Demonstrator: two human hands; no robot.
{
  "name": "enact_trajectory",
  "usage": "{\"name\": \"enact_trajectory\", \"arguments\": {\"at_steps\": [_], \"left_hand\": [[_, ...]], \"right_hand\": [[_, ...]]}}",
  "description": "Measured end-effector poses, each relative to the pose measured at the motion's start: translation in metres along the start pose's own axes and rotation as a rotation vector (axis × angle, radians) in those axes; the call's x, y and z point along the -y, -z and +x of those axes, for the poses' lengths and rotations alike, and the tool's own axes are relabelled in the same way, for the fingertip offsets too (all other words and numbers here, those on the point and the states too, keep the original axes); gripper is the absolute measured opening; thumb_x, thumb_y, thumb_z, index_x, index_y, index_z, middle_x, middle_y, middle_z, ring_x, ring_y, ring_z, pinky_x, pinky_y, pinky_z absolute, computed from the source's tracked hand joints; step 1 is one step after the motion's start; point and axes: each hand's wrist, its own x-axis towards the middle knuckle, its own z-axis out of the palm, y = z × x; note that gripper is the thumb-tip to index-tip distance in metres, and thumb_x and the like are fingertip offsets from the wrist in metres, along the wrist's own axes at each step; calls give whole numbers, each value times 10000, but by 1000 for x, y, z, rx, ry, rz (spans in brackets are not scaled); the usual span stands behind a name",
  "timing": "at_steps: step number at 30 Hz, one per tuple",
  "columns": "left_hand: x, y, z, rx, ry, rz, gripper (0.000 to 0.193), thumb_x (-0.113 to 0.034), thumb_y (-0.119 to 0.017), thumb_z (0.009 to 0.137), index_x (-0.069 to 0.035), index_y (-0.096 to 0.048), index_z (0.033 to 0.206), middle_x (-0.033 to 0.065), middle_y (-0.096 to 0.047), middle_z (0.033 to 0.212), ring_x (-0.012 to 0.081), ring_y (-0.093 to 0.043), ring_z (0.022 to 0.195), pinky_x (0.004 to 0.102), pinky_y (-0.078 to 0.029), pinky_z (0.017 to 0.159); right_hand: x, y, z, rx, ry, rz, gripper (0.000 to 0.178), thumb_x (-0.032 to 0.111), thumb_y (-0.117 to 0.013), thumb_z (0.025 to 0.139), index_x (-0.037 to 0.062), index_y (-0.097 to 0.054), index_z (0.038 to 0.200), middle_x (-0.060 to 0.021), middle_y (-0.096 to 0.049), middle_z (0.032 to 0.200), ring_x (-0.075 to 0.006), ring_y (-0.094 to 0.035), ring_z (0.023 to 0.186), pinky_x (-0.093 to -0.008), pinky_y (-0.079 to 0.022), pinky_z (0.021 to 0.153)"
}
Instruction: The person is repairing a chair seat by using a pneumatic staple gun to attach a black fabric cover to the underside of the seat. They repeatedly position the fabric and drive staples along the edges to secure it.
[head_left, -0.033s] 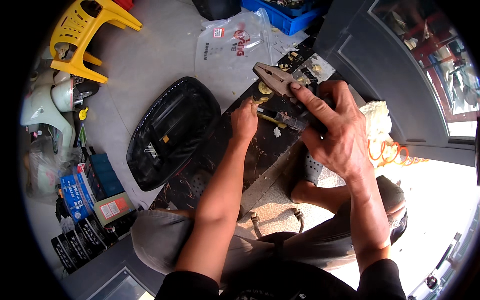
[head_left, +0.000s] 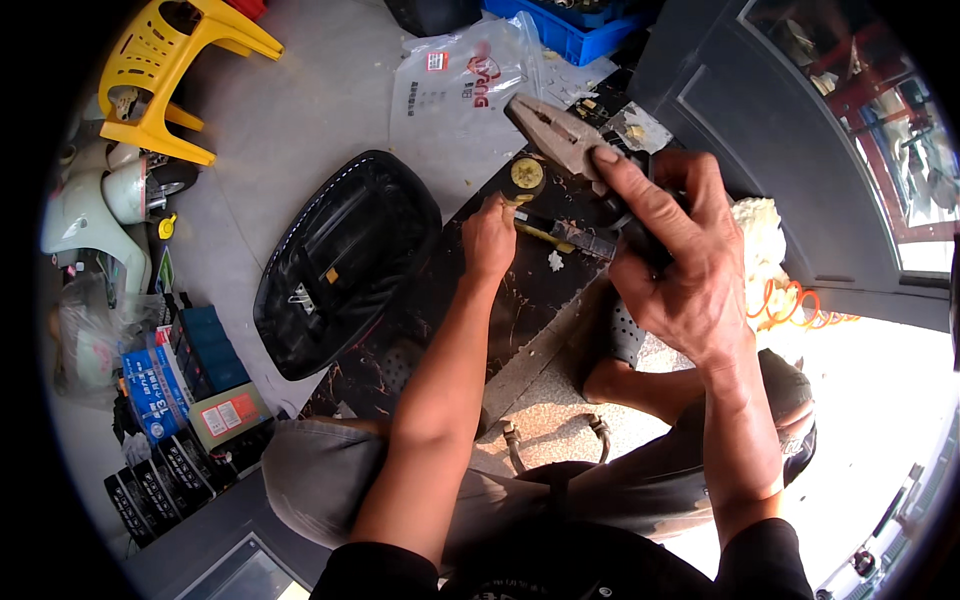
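Note:
In my right hand (head_left: 690,240) is a pair of pliers (head_left: 560,135), fingers wrapped round its dark handles and the metal jaws pointing up and left. My left hand (head_left: 488,242) is closed low over the dark marbled slab (head_left: 450,300). Its fingertips pinch something small and yellowish that they mostly hide. Just beyond them stands a round dark piece with a yellow top (head_left: 527,174), below the pliers' jaws; whether my left fingers hold it I cannot tell. A long flat dark tool with a yellow edge (head_left: 575,236) lies between the hands, beside a white scrap (head_left: 555,261).
A black hollow seat shell (head_left: 345,265) lies left of my left arm. Beyond are a clear plastic bag (head_left: 465,85), a blue crate (head_left: 575,35) and a yellow chair (head_left: 165,70). Boxes (head_left: 150,390) stack at left. Pale foam (head_left: 757,240) and an orange coiled hose (head_left: 795,305) lie by the grey door (head_left: 760,130).
My right hand and the pliers have shifted slightly up and to the right. More of the round yellow-topped piece shows. My left hand has hardly moved.

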Motion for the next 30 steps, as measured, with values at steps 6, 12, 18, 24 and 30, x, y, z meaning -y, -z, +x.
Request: {"name": "enact_trajectory", "arguments": {"at_steps": [6,12,18,24,30], "left_hand": [[19,-5,0,38,55,-41,350,-372,-557,1013,-68,-697,1113,154,-703,967,311,-660,924,405,-493,852],[-14,-6,7,77,159,-56,373,-387,-515,1024,-66,-703,1056,199,-691,832,376,-669,811,448,-508,749],[1,6,1,95,349,-133,407,-412,-506,1026,-57,-701,1067,185,-699,858,349,-675,836,432,-503,774],[5,8,0,27,459,-555,403,-383,-510,1037,-26,-671,1133,124,-703,1124,228,-642,1079,371,-474,919],[28,14,-22,-475,1036,-915,371,-287,-405,1056,-6,-476,1287,186,-659,1133,314,-647,1068,494,-552,904]], "right_hand": [[-106,-39,9,-96,-257,-167,647,79,-662,733,221,-598,1361,-153,-558,1153,-338,-579,1058,-421,-496,910],[-273,-119,-87,330,-730,-600,655,217,-710,766,178,-548,1399,-150,-535,1248,-343,-497,1210,-462,-446,1009],[-191,-169,-57,990,-345,-15,618,360,-720,767,113,-599,1320,-214,-657,1148,-348,-635,1068,-408,-488,959],[-197,-174,-51,1053,-720,431,600,354,-730,783,171,-607,1341,-116,-698,976,-253,-679,740,-373,-562,670],[-202,-175,-44,1176,-822,568,510,369,-730,827,93,-641,1247,-47,-642,835,-142,-578,593,-294,-485,491]]}}
